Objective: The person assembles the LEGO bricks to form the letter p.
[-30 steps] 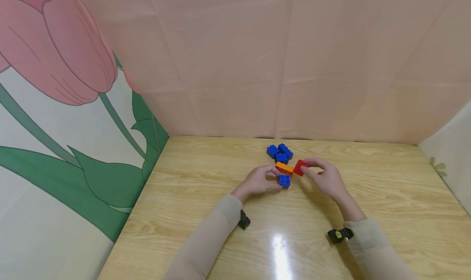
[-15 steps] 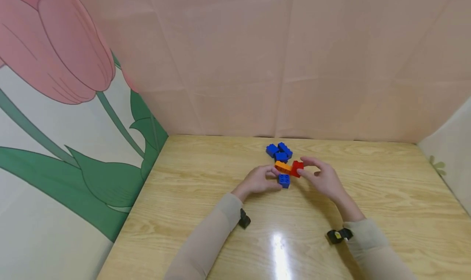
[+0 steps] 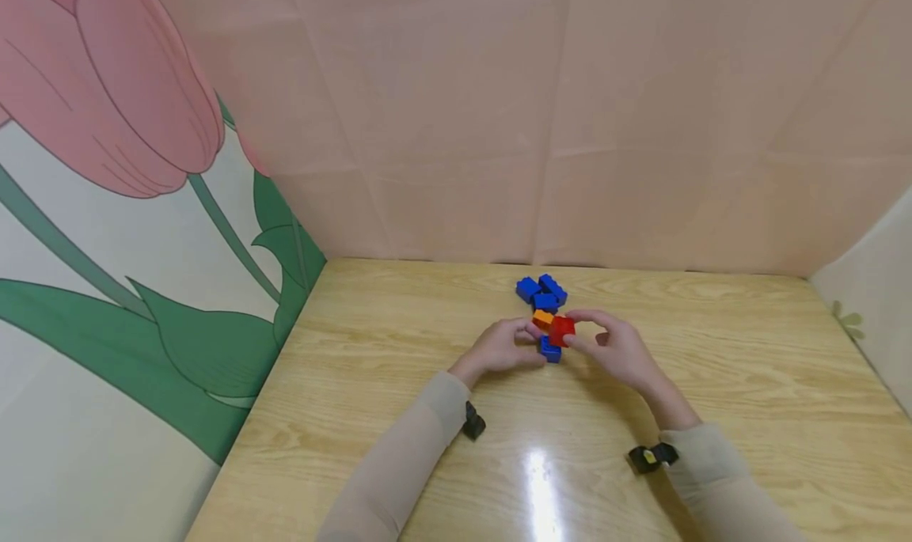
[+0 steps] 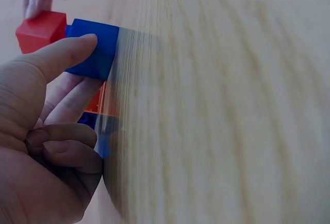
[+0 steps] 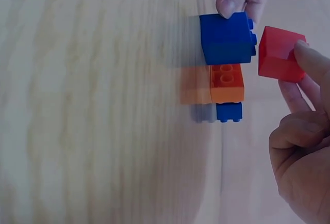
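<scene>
A blue toy brick (image 3: 551, 352) with studs on top stands on the table, and my left hand (image 3: 502, 347) pinches it between thumb and fingers. Just above its studs is a red toy brick (image 3: 561, 331), pinched by my right hand (image 3: 618, 352). In the right wrist view a narrow gap shows between the red brick (image 5: 280, 54) and the studs of the blue brick (image 5: 227, 39); the red one is slightly tilted. Behind them lies an orange brick (image 3: 543, 319), partly hidden by the red brick in the head view.
Several blue bricks (image 3: 545, 301) lie in a group farther back, near the table's rear edge. A pink cloth (image 3: 442, 130) hangs behind the wooden table (image 3: 399, 305). On the left stands a panel with a tulip print (image 3: 142, 91).
My right hand has carried the red brick leftward from beside the orange brick to over the blue brick, turning it on the way. My left hand has stayed on the blue brick.
</scene>
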`<state>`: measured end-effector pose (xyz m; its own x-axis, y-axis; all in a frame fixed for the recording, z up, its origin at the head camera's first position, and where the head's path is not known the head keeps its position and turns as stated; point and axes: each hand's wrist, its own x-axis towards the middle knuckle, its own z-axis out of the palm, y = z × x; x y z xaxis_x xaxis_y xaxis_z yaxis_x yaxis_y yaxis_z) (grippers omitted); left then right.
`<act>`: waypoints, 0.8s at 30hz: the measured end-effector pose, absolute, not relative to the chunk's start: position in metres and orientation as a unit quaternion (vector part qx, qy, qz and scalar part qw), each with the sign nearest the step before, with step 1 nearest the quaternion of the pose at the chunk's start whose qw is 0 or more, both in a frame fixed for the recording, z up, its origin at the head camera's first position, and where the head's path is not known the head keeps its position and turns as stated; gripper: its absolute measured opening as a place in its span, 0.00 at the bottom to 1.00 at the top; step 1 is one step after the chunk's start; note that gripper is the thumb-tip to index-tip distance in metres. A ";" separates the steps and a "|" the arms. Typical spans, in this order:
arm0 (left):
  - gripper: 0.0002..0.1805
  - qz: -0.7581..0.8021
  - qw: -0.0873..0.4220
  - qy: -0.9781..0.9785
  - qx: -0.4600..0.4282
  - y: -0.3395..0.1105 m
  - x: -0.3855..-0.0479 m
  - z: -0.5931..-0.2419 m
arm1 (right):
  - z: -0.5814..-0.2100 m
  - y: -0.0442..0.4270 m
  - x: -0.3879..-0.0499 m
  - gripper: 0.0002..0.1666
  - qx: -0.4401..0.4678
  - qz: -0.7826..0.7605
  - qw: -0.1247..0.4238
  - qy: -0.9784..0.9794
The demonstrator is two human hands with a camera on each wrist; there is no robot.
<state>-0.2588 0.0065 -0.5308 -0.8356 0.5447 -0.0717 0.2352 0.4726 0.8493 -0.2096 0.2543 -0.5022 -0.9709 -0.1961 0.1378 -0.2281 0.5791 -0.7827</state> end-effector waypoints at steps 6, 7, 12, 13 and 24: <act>0.15 0.463 0.171 0.839 0.231 0.007 -0.260 -0.532 | -0.503 0.249 -0.208 0.27 0.123 0.440 0.012 -0.889; 0.16 0.462 0.172 0.839 0.230 0.007 -0.260 -0.532 | -0.504 0.249 -0.208 0.27 0.124 0.440 0.011 -0.890; 0.16 0.461 0.174 0.839 0.229 0.006 -0.259 -0.530 | -0.504 0.247 -0.207 0.27 0.129 0.446 0.007 -0.886; 0.16 0.461 0.174 0.839 0.229 0.006 -0.258 -0.530 | -0.505 0.247 -0.207 0.27 0.129 0.446 0.007 -0.886; 0.17 0.470 0.175 0.833 0.233 0.005 -0.258 -0.530 | -0.505 0.242 -0.206 0.26 0.125 0.463 0.013 -0.877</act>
<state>-0.2579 0.0053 -0.5295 -0.8303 0.5525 -0.0737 0.2230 0.4504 0.8645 -0.2064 0.2421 -0.5048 -0.9683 -0.2073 0.1394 -0.2320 0.5398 -0.8092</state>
